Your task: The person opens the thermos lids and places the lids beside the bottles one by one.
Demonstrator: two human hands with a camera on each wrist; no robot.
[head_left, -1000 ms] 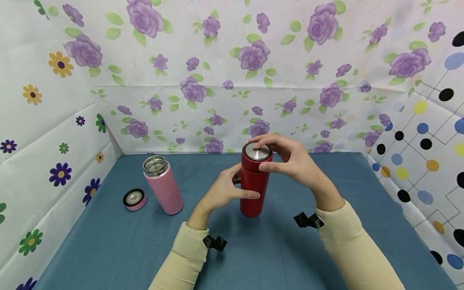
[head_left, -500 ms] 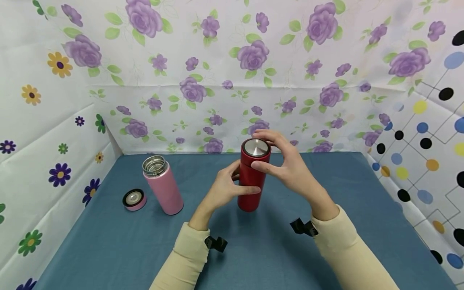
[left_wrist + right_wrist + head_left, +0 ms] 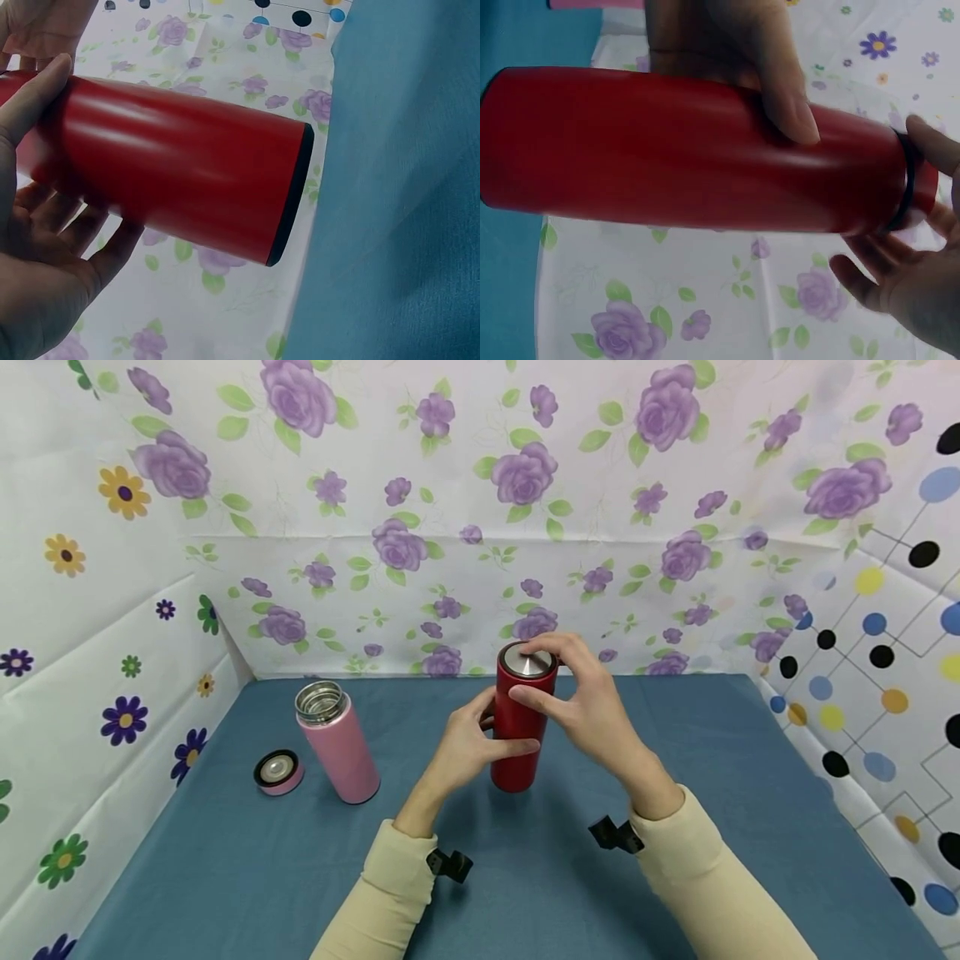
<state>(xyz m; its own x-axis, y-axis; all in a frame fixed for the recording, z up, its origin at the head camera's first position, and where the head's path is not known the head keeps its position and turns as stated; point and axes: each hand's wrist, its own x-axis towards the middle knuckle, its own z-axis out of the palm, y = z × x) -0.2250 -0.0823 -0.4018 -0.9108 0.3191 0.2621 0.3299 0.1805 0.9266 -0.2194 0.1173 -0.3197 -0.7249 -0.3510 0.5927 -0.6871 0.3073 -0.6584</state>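
Note:
A red thermos bottle (image 3: 516, 770) stands nearly upright between both hands, with its silver-topped lid (image 3: 529, 662) on its neck. My left hand (image 3: 463, 745) grips the body from the left, thumb across the front. High up, my right hand (image 3: 592, 710) holds the lid with thumb in front and fingers behind and over the top. In the right wrist view a dark ring (image 3: 907, 180) shows between lid and body. The left wrist view shows the thermos's black base (image 3: 291, 196), seemingly off the blue cloth.
An uncapped pink thermos bottle (image 3: 343, 756) stands to the left on the blue tablecloth (image 3: 517, 893). Beside it lies its pink lid (image 3: 279, 772), inner side up. Patterned cloth walls (image 3: 465, 602) enclose the back and sides.
The red thermos has shifted slightly up and left in the head view. My right hand has moved left and turned around the lid, its fingers shifting their hold.

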